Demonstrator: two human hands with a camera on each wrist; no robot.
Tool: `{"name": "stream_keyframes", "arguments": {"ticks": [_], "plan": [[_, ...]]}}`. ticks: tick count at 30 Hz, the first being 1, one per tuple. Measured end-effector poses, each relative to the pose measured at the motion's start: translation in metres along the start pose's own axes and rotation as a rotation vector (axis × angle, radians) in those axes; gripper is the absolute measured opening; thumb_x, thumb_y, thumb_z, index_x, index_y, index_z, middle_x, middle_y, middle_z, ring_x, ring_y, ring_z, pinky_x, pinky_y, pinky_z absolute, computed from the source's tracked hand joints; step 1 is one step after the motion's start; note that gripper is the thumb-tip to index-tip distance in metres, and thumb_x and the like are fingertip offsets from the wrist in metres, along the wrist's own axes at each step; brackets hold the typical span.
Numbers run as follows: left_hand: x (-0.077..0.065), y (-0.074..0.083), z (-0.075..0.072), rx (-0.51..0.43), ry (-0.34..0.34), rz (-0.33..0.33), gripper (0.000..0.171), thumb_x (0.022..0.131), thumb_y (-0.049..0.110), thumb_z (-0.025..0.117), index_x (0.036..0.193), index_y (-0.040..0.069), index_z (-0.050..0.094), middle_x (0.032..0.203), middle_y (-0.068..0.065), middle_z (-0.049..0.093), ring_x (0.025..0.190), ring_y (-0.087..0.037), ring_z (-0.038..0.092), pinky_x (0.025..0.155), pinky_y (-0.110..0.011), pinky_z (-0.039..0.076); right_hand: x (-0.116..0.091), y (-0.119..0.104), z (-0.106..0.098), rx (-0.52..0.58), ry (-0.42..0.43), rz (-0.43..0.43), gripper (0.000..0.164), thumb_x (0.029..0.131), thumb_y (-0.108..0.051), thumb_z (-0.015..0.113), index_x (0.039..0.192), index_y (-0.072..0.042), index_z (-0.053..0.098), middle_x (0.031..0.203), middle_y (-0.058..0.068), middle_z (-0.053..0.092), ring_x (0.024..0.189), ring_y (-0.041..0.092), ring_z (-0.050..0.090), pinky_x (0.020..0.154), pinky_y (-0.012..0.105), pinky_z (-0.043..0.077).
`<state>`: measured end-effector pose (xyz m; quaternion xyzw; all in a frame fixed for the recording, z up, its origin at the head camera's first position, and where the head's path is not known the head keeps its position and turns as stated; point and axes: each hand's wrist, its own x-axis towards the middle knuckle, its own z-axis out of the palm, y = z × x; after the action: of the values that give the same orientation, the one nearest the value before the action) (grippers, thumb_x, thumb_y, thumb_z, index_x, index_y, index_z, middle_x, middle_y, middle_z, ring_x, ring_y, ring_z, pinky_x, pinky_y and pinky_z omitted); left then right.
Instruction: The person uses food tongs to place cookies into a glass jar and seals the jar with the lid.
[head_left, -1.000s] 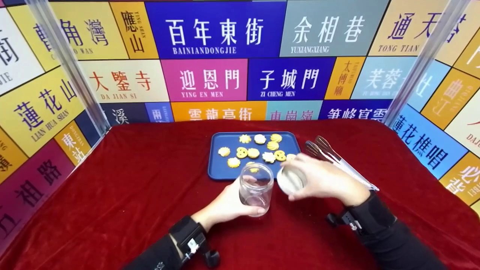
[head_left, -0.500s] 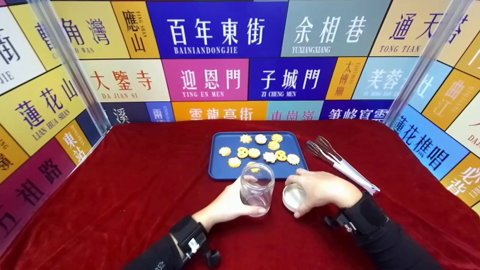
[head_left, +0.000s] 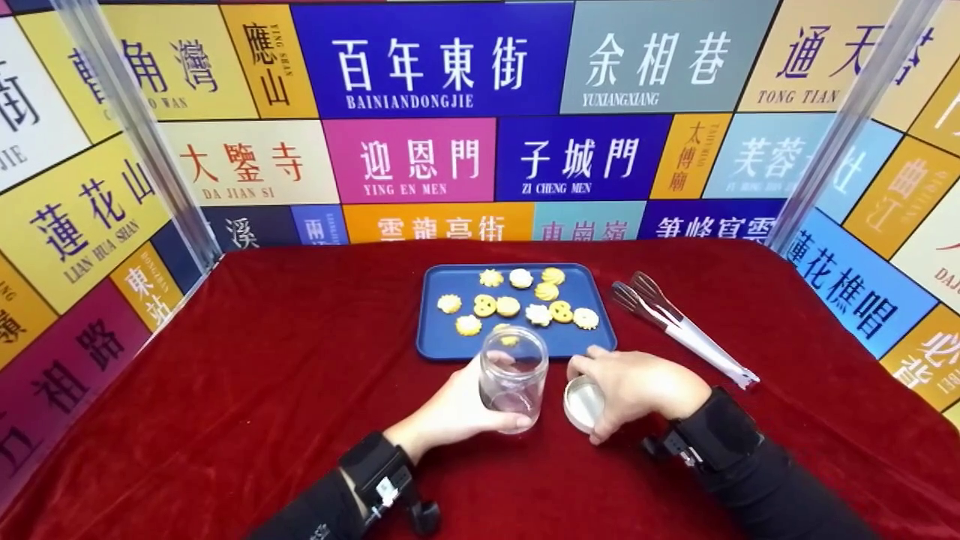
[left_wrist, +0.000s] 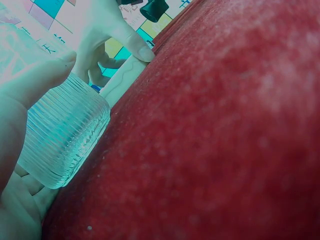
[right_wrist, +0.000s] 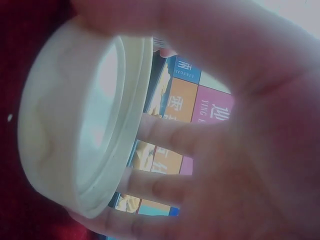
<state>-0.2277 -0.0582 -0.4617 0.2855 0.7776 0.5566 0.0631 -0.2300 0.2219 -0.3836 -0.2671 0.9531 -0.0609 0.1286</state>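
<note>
My left hand (head_left: 450, 409) grips a clear glass jar (head_left: 517, 384) that stands upright and lidless in front of the tray. In the left wrist view the ribbed jar wall (left_wrist: 70, 135) shows between thumb and fingers. Just right of the jar, my right hand (head_left: 645, 382) holds a pale round jar lid (head_left: 583, 405) by its edge, hollow side up, low at the red cloth. The right wrist view has the lid (right_wrist: 47, 130) close up, with the thumb on one side and the other fingers reaching along the far side.
Behind the jar lies a blue tray (head_left: 442, 345) with several cookies (head_left: 508, 306) spread over it. Silver tongs (head_left: 701, 349) with dark, slotted heads lie to the tray's right. Red cloth (head_left: 262, 390) covers the table, and a wall of colourful signs (head_left: 427, 60) rises behind.
My right hand has brought the lid down and toward me, from beside the tray's front edge to the cloth right of the jar. The left hand and jar have stayed put.
</note>
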Motion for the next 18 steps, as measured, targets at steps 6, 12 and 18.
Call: {"name": "stream_keyframes", "arguments": {"ticks": [6, 12, 18], "plan": [[0.0005, 0.0002, 0.0006, 0.007, 0.003, 0.0, 0.087, 0.076, 0.034, 0.097, 0.147, 0.012, 0.052, 0.127, 0.01, 0.071, 0.118, -0.008, 0.067, 0.107, -0.033, 0.051, -0.0026, -0.0005, -0.0009, -0.007, -0.004, -0.017, 0.071, 0.057, -0.04, 0.103, 0.113, -0.023, 0.063, 0.1, -0.006, 0.056, 0.08, 0.014, 0.06, 0.071, 0.035, 0.052], [0.0004, 0.0008, 0.0006, 0.003, 0.002, -0.001, 0.087, 0.077, 0.033, 0.097, 0.147, 0.012, 0.052, 0.127, 0.01, 0.071, 0.118, -0.009, 0.067, 0.107, -0.033, 0.051, -0.004, -0.0003, -0.0008, -0.005, -0.01, -0.036, 0.072, 0.055, -0.039, 0.104, 0.111, -0.022, 0.062, 0.1, -0.006, 0.056, 0.083, 0.015, 0.059, 0.072, 0.035, 0.053], [0.0002, 0.001, 0.0003, 0.005, 0.003, -0.004, 0.087, 0.076, 0.034, 0.097, 0.148, 0.013, 0.052, 0.127, 0.01, 0.071, 0.119, -0.008, 0.066, 0.107, -0.033, 0.051, -0.0051, 0.0002, -0.0033, -0.012, -0.03, -0.042, 0.073, 0.054, -0.037, 0.105, 0.11, -0.021, 0.061, 0.101, -0.004, 0.056, 0.087, 0.017, 0.059, 0.074, 0.037, 0.053]]}}
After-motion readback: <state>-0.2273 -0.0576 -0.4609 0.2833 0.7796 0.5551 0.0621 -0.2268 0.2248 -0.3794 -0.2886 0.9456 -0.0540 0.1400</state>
